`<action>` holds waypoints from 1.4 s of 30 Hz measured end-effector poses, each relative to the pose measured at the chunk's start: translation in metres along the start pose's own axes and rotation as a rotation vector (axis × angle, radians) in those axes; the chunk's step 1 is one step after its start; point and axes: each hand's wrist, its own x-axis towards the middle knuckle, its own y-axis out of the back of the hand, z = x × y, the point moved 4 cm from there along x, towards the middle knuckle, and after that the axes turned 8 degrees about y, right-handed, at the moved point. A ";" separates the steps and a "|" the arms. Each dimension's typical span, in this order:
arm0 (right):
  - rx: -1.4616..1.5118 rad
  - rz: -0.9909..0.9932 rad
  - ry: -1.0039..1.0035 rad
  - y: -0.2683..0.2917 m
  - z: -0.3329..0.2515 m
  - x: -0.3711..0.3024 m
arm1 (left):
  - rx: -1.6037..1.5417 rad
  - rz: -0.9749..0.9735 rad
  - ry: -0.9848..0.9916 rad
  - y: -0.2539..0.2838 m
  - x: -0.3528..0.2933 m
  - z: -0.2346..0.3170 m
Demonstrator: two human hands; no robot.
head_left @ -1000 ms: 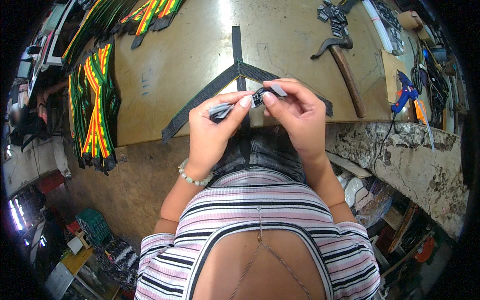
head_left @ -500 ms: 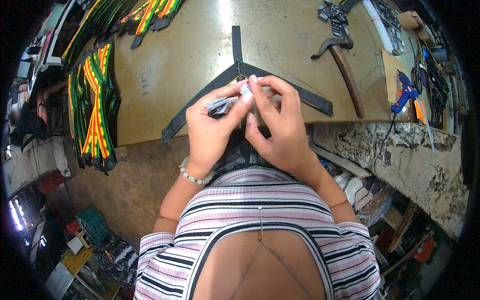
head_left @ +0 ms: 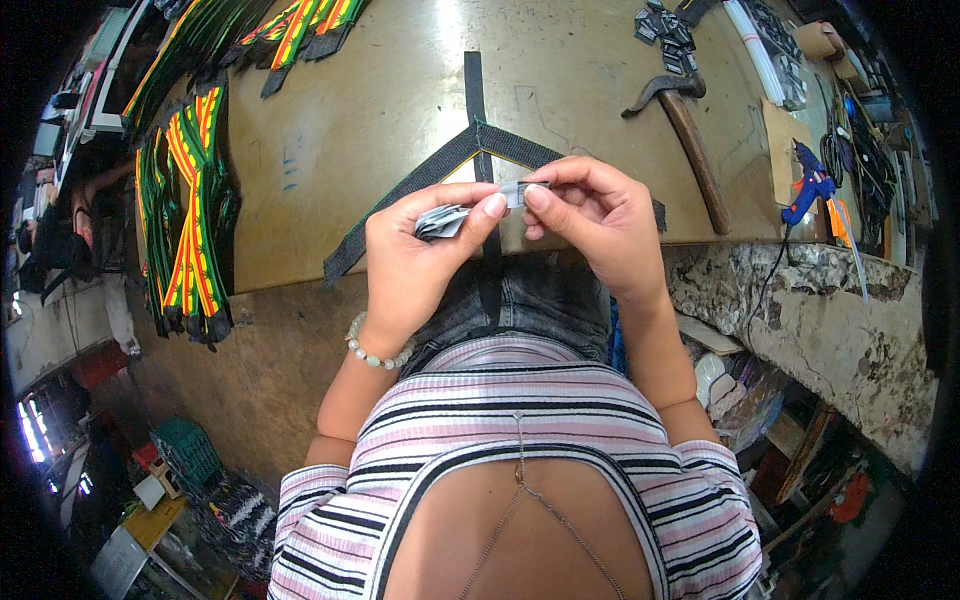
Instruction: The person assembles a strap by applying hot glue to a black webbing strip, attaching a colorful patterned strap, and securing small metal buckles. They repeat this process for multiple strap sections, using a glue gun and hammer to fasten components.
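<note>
My left hand (head_left: 412, 240) is closed on a folded bundle of thin grey-white strip (head_left: 438, 222), which looks like label tape. A short length of it stretches to my right hand (head_left: 612, 232), whose thumb and forefinger pinch its dark end. Both hands hover above the near table edge. Beneath and beyond them lies a black webbing strap (head_left: 415, 185), joined in a Y shape with green and yellow stitching at the joint. One tail of the strap hangs over the edge toward my lap. The right arm of the Y is partly hidden by my right hand.
A hammer (head_left: 692, 145) with a wooden handle lies right of the strap, below small black pieces (head_left: 672, 38). A blue glue gun (head_left: 812, 185) sits at the right edge, its cord hanging down. Bundles of striped green, yellow and red straps (head_left: 190, 210) drape over the left side.
My hands have moved apart, the right one shifting right with the strip's end, so a short flat length now shows between them. The strap has not moved.
</note>
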 end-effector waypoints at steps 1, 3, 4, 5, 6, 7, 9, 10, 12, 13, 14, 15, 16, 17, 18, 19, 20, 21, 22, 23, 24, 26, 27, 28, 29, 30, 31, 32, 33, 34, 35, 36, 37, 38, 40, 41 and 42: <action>0.043 0.023 -0.005 -0.001 0.001 -0.001 | 0.017 0.002 0.009 0.000 0.000 -0.001; 0.095 0.052 -0.037 -0.001 0.005 -0.002 | 0.035 0.011 0.001 0.000 0.000 -0.003; 0.104 0.057 -0.062 -0.001 0.006 -0.002 | 0.029 0.011 -0.001 0.000 0.000 -0.004; 0.113 0.063 -0.088 -0.001 0.008 -0.002 | 0.048 0.025 -0.019 0.000 0.001 -0.004; 0.113 0.070 -0.093 -0.001 0.009 -0.003 | 0.051 0.033 -0.037 0.000 0.001 -0.003; 0.113 0.077 -0.098 -0.001 0.011 -0.003 | 0.052 0.042 -0.035 0.000 0.001 -0.004; 0.110 0.091 -0.098 -0.001 0.013 -0.004 | 0.182 0.069 -0.170 -0.001 0.000 0.001; 0.109 0.095 -0.093 -0.001 0.014 -0.004 | 0.241 0.085 -0.223 -0.001 -0.001 0.002; 0.077 0.099 -0.083 -0.003 0.014 -0.004 | 0.247 0.088 -0.225 0.000 0.000 0.002; 0.044 0.101 -0.077 -0.002 0.013 -0.003 | 0.246 0.089 -0.218 0.000 0.001 0.001; 0.012 0.103 -0.070 -0.003 0.012 0.000 | 0.278 0.084 -0.201 0.001 0.003 0.000; -0.178 0.047 -0.047 -0.001 0.008 0.005 | 0.309 0.077 -0.179 0.002 0.007 -0.001; -0.366 -0.008 -0.026 0.002 0.004 0.010 | 0.340 0.068 -0.150 0.003 0.012 -0.002; -0.577 -0.047 -0.032 0.005 0.003 0.018 | 0.357 0.054 -0.175 0.004 0.020 -0.002; -0.568 -0.060 -0.002 0.007 0.002 0.026 | 0.364 0.028 -0.187 0.006 0.029 -0.002; -0.666 -0.091 0.027 0.009 0.002 0.038 | 0.409 0.028 -0.175 0.007 0.040 -0.003; -0.759 -0.123 0.058 0.012 0.003 0.049 | 0.442 0.030 -0.184 0.008 0.051 -0.004; -0.827 -0.115 0.083 0.014 0.005 0.057 | 0.473 0.024 -0.172 0.008 0.061 -0.006; -0.878 -0.114 0.048 0.017 0.011 0.065 | 0.492 0.025 -0.165 0.008 0.070 -0.008; -0.925 -0.104 0.031 0.019 0.015 0.070 | 0.554 0.031 -0.135 0.008 0.076 -0.012; -0.985 -0.091 -0.021 0.020 0.022 0.074 | 0.607 0.044 -0.117 0.008 0.080 -0.015; -0.988 -0.093 0.014 0.021 0.026 0.077 | 0.595 0.086 -0.106 0.008 0.081 -0.019; -1.006 -0.098 0.014 0.021 0.028 0.077 | 0.600 0.102 -0.072 0.009 0.081 -0.021; -1.024 -0.102 0.010 0.021 0.029 0.077 | 0.583 0.125 -0.094 0.009 0.080 -0.021; -1.022 -0.101 0.009 0.021 0.030 0.077 | 0.574 0.147 -0.093 0.010 0.080 -0.021; -1.021 -0.101 0.012 0.021 0.029 0.077 | 0.563 0.173 -0.095 0.011 0.080 -0.021; -1.012 -0.100 0.035 0.020 0.028 0.078 | 0.549 0.184 -0.093 0.011 0.080 -0.022; -1.032 -0.104 0.016 0.020 0.028 0.078 | 0.536 0.197 -0.089 0.011 0.081 -0.022; -1.043 -0.107 0.018 0.020 0.028 0.078 | 0.518 0.211 -0.117 0.011 0.081 -0.021; -1.056 -0.111 0.024 0.019 0.028 0.078 | 0.526 0.202 -0.096 0.010 0.082 -0.022; -1.041 -0.105 0.012 0.019 0.028 0.078 | 0.529 0.190 -0.107 0.009 0.083 -0.021; -1.028 -0.097 0.005 0.019 0.028 0.078 | 0.542 0.184 -0.103 0.008 0.084 -0.021; -1.015 -0.088 -0.003 0.020 0.029 0.077 | 0.530 0.195 -0.118 0.008 0.083 -0.020; -1.012 -0.087 0.002 0.019 0.029 0.077 | 0.527 0.212 -0.118 0.009 0.082 -0.019; -1.007 -0.078 0.016 0.020 0.030 0.076 | 0.530 0.224 -0.156 0.012 0.075 -0.016; -1.012 -0.083 0.020 0.020 0.030 0.076 | 0.536 0.218 -0.194 0.016 0.067 -0.014; -1.016 -0.083 0.027 0.020 0.030 0.076 | 0.542 0.224 -0.212 0.020 0.060 -0.013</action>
